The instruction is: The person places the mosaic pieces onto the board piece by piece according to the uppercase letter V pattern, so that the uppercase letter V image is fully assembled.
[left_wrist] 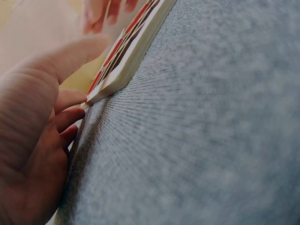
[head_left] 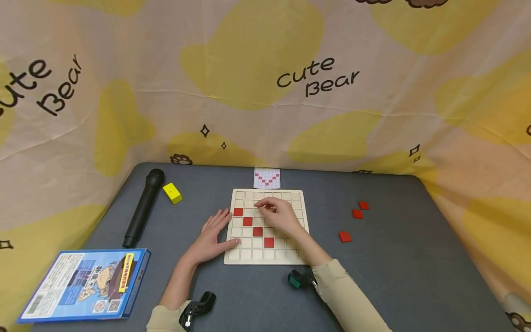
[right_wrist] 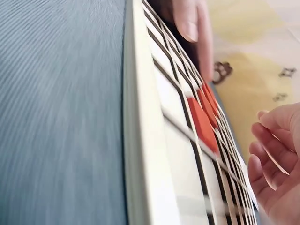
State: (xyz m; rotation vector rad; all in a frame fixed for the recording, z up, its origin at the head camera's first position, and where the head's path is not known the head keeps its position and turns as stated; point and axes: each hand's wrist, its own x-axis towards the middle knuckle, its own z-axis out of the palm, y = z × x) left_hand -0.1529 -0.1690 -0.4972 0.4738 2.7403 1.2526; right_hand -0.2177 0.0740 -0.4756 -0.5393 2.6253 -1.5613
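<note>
A square cream gridded board (head_left: 267,259) lies on the dark table. Several red square tiles (head_left: 258,232) form a diagonal in its cells, from upper left toward lower middle. My left hand (head_left: 211,237) lies spread at the board's left side, fingertips by the edge and thumb over its lower left cells. Over the upper middle of the grid hovers my right hand (head_left: 279,214), thumb and fingers loosely curled close together. In the right wrist view no tile shows between the right fingertips (right_wrist: 263,117). Behind the board is a small pattern card (head_left: 267,178) with pink squares in a V.
Three loose red tiles (head_left: 345,237) lie right of the board. At the left are a black microphone (head_left: 144,207), a yellow block (head_left: 172,193) and a blue boxed book (head_left: 85,285). A patterned cloth (head_left: 249,92) hangs behind the table (head_left: 394,258).
</note>
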